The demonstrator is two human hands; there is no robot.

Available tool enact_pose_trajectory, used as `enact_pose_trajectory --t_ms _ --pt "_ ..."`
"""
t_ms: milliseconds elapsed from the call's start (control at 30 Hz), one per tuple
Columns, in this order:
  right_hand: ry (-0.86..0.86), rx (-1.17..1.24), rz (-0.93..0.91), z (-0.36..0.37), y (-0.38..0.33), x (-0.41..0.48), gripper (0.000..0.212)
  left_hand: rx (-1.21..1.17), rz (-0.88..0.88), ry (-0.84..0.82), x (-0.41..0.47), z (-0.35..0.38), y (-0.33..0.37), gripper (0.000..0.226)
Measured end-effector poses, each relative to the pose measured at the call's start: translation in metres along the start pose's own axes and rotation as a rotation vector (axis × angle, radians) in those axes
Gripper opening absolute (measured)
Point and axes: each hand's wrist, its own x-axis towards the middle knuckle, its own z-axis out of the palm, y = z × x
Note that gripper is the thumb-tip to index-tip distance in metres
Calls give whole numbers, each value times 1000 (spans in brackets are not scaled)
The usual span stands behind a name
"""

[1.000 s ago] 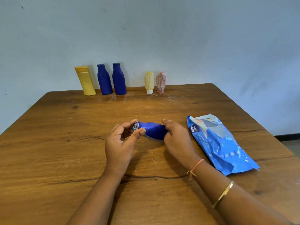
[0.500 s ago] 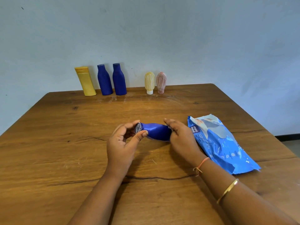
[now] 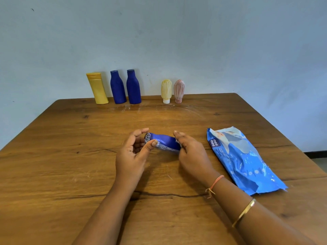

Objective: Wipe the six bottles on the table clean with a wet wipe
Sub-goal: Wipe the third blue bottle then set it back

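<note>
A blue bottle [image 3: 165, 141] lies on its side just above the middle of the wooden table [image 3: 70, 156]. My left hand [image 3: 131, 156] pinches its cap end between thumb and fingers. My right hand [image 3: 192, 152] wraps round its base end, and a bit of white wet wipe [image 3: 177, 140] shows under the fingers. Against the far wall stand a yellow bottle [image 3: 97, 89], two dark blue bottles [image 3: 117, 88] [image 3: 133, 88], a small cream bottle [image 3: 166, 91] and a small pink bottle [image 3: 179, 91], the two small ones standing on their caps.
A blue pack of wet wipes [image 3: 242, 160] lies flat on the table to the right of my right hand. A pale wall runs behind the table's far edge. Floor shows past the table's right edge.
My right hand slid a little to the right along the bottle's base end and came back. My left hand keeps its pinch on the cap end.
</note>
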Motion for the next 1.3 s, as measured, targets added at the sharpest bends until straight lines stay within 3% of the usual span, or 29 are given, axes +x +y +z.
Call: enact_pose_trajectory --t_ms 333,567,633,900,1000,1167,1300 --pt "25 23 16 8 -11 3 54 -21 -78 -136 6 -19 -9 39" --pt "-35 84 -275 23 -54 -12 57 -13 -40 -128 4 -17 -8 37" --pt "-32 52 -257 18 -43 -8 57 -17 -43 -118 3 -17 -8 34" --pt "63 92 97 2 8 3 49 14 -36 -104 2 -11 -8 35" --pt "118 95 18 11 -14 -3 49 -5 -40 -106 2 -10 -9 32" --pt "44 91 -239 22 -48 -15 54 -84 -52 -103 2 -15 -7 37" --pt "48 1 -145 16 -18 -10 55 2 -14 -104 3 -19 -8 37"
